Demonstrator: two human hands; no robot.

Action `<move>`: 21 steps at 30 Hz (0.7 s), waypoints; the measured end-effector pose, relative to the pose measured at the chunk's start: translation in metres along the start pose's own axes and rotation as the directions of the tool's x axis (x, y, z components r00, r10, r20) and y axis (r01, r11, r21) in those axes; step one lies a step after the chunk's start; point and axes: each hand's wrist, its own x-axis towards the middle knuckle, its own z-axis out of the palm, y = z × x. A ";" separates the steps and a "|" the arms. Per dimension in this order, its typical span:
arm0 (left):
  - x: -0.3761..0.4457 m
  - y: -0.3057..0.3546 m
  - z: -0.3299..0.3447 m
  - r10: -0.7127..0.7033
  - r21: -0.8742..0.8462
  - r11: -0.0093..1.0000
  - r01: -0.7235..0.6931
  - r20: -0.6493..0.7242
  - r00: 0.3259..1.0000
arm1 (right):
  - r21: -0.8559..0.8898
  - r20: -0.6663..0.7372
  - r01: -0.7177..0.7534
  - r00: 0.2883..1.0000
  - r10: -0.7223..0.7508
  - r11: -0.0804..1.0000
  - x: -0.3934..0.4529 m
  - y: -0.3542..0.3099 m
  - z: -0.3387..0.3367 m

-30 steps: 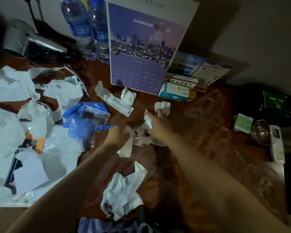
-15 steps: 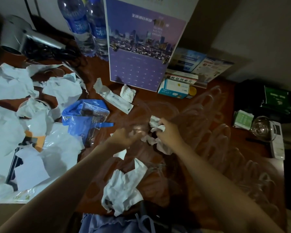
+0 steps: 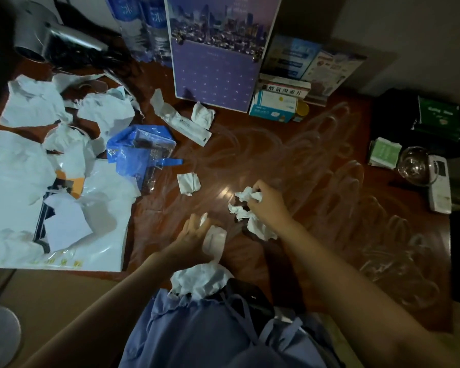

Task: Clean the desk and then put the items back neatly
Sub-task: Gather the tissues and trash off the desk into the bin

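Note:
My right hand (image 3: 266, 199) grips a bunch of crumpled white tissues (image 3: 246, 205) on the dark wooden desk (image 3: 316, 181), near its middle. My left hand (image 3: 194, 235) holds a flat piece of white tissue (image 3: 215, 241) closer to the front edge. A larger crumpled tissue wad (image 3: 199, 281) lies at the desk's front edge, just below my left hand. One loose tissue (image 3: 188, 183) sits left of centre, another (image 3: 202, 115) lies near the calendar. Wipe streaks show on the desk's right half.
A purple calendar (image 3: 218, 54) stands at the back with water bottles (image 3: 141, 27), a hair dryer (image 3: 53, 41) and medicine boxes (image 3: 276, 102). White papers and a plastic bag (image 3: 37, 160) cover the left; a blue bag (image 3: 141, 152) beside them. A glass (image 3: 412, 166) and remote (image 3: 440, 187) sit right.
Both hands pulled back toward the front edge. My right hand dragged the tissue bunch nearer; my left hand moved down with a flat tissue piece, leaving one small tissue behind.

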 end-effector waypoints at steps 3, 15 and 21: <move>0.003 -0.004 0.010 0.021 -0.117 0.993 -0.029 -0.069 0.997 | 0.004 0.004 -0.021 1.000 0.021 1.000 -0.014 0.008 -0.003; 0.008 0.025 0.016 -0.027 -0.347 0.938 0.022 -0.009 1.000 | 0.085 -0.044 -0.137 0.989 0.141 0.987 -0.058 0.036 -0.014; 0.006 0.036 0.041 0.034 -0.043 0.999 -0.028 0.132 0.991 | 0.092 -0.075 -0.140 0.986 0.147 0.986 -0.066 0.047 -0.025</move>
